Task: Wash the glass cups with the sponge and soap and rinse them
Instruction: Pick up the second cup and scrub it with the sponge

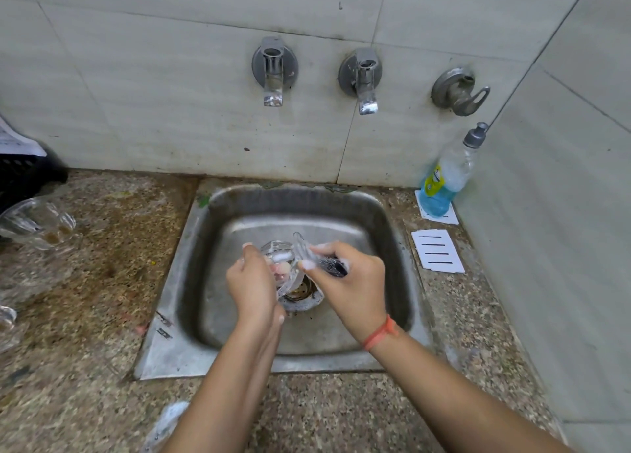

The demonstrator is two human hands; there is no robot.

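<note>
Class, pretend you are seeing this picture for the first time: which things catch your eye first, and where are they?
Two hands meet over the middle of the steel sink: the left hand holds a glass cup, the right hand holds a dark, soapy sponge against it. A bottle of blue soap stands in the far right corner.

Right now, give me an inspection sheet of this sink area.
Surface: speckled stone counter, stained; steel sink set in it.
Job's things: glass cup over the drain; sponge, dark and foamy; soap bottle at right, blue liquid; more glass cups at left.
Clutter: two white slotted mats; black basket.
Fingers: left hand grips the glass cup; right hand holds the sponge against it.
Cables: nothing seen.
Surroundings: tiled wall, two taps, no water running.
</note>
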